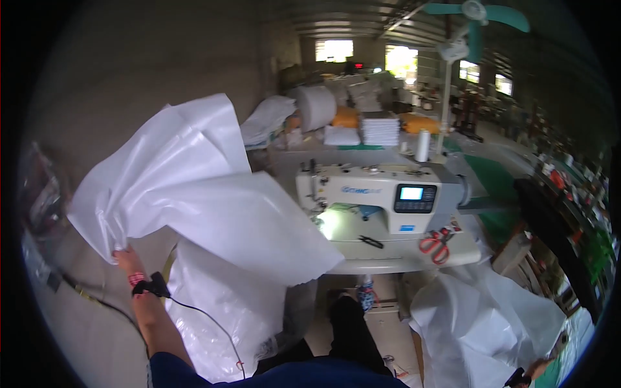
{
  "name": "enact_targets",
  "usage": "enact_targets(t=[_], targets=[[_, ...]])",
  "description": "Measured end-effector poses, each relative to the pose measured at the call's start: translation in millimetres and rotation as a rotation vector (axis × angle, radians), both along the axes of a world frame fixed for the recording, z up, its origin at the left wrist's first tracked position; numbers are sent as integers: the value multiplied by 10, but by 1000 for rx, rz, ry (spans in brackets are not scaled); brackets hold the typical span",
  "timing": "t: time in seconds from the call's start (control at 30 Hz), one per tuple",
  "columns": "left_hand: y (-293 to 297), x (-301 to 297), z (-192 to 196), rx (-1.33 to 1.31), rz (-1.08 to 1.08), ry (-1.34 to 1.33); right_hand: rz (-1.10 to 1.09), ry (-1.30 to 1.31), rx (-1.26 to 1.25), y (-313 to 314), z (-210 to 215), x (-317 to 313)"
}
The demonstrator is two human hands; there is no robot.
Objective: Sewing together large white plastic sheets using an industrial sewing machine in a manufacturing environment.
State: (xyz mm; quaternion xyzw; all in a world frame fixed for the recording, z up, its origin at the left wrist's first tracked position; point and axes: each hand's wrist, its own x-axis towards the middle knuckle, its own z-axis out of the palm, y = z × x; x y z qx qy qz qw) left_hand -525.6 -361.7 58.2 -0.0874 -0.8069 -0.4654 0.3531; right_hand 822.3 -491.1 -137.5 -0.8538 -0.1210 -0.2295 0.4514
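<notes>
While our left hand (127,260) lifts the white sheet (194,194) at the left, fingers clamped on its edge, it may snag the sewing machine (381,194); our right hand (537,370) is unclear.

A long, dim workshop runs far back to bright windows (334,50) in the end wall. A plain grey wall (129,71) lines the left side. A teal ceiling fan (475,13) hangs at far right above green floor mats (495,181) and cluttered shelves (576,187).
</notes>
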Motion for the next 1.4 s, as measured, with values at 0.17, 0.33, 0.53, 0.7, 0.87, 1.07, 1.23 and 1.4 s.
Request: enact_targets(t=[0.17, 0.33, 0.53, 0.7, 0.87, 1.07, 1.23, 1.4], targets=[[-696, 354, -1457, 24, -258, 120, 326, -1051, -961, 831, 405, -1050], [-1706, 1144, -3143, 556, -652, -638, 701, -81, -1255, 1608, -789, -2444], [-2467, 1623, -3756, 140, -441, -1511, 710, -40, -1839, 2006, -1038, -2133], [-2052, 1369, -3478, 393, -514, -1279, 826, -219, -1659, 2813, 274, -3220], [-1632, 1281, -3098, 537, -446, -1267, 1953, 12, -318, 3449, 1632, -5865], [-1811, 1424, -3107, 575, -613, -1256, 2159, 9, -685, 4089, 2204, -8063], [-2117, 1382, -3345, 770, -582, -1306, 2467, -80, -872, 4116, 2195, -8908], [-1718, 855, -3038, 1419, -924, -901, 2324, -919, 322, 3782, 3090, -9374]])
